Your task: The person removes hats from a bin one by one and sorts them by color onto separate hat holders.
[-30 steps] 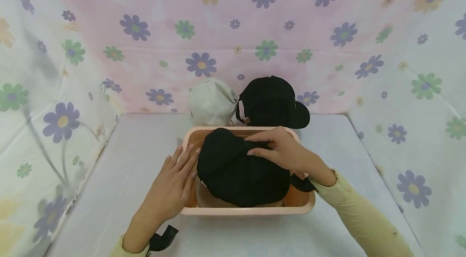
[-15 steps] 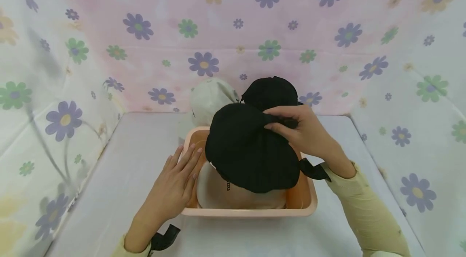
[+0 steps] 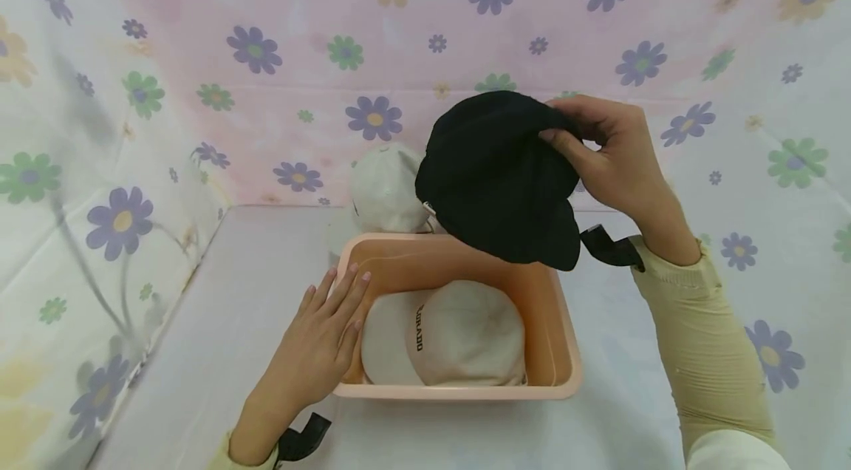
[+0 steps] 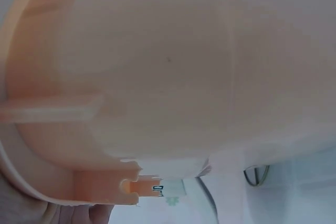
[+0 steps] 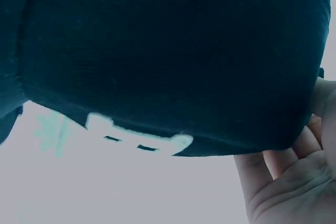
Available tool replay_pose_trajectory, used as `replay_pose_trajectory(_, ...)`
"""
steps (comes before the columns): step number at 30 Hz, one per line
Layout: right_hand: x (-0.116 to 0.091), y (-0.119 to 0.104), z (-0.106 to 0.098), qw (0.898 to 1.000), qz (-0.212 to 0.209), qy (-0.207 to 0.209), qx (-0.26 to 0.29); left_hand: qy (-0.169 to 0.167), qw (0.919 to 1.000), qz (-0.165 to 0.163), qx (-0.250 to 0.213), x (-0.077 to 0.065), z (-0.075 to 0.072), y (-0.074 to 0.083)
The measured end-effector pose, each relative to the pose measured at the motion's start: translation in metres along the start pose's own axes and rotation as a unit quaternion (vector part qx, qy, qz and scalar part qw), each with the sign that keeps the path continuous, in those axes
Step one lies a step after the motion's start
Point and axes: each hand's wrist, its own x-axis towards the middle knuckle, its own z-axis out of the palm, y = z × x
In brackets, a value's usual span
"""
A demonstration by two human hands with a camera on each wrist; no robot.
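Note:
My right hand [image 3: 621, 159] pinches a black cap [image 3: 499, 182] between thumb and fingers, holding it in the air above the far right side of a peach plastic bin [image 3: 459, 392]. Close up in the right wrist view, the dark cap [image 5: 168, 51] fills most of the picture and a white mark shows near its lower edge. My left hand [image 3: 319, 344] rests on the bin's left rim with its fingers straight. Inside the bin lies a cream cap [image 3: 475, 333] with dark lettering, its brim to the left. The left wrist view mostly shows the bin's outer wall [image 4: 168, 51].
Behind the bin a white cap [image 3: 387, 189] stands on the pale table surface [image 3: 266, 256]. The second black cap beside it is now almost wholly covered by the held one. Flower-print cloth [image 3: 299, 4] encloses the back and both sides.
My right hand has lifted the black cap out of the bin, up, back and to the right. That uncovered the cream cap inside. My left hand has stayed on the rim.

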Motion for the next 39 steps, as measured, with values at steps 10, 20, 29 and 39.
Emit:
replay_pose_trajectory(10, 0.020, 0.047, -0.003, 0.998, 0.050, -0.028, -0.029, 0.003, 1.0000, -0.002, -0.001, 0.000, 0.002, -0.002)
replay_pose_trajectory(20, 0.023, 0.097, 0.019, 0.992, 0.091, -0.069, -0.061, 0.005, 1.0000, -0.004, -0.004, -0.001, 0.001, -0.002)
replay_pose_trajectory(29, 0.015, 0.130, 0.032, 0.993, 0.095, -0.066, -0.022, 0.006, 0.9999, -0.006, -0.014, 0.000, 0.003, -0.003)
replay_pose_trajectory(39, -0.001, 0.154, 0.042, 0.978, 0.130, -0.158, -0.035, 0.004, 0.9997, -0.007, -0.021, -0.001, 0.004, -0.003)
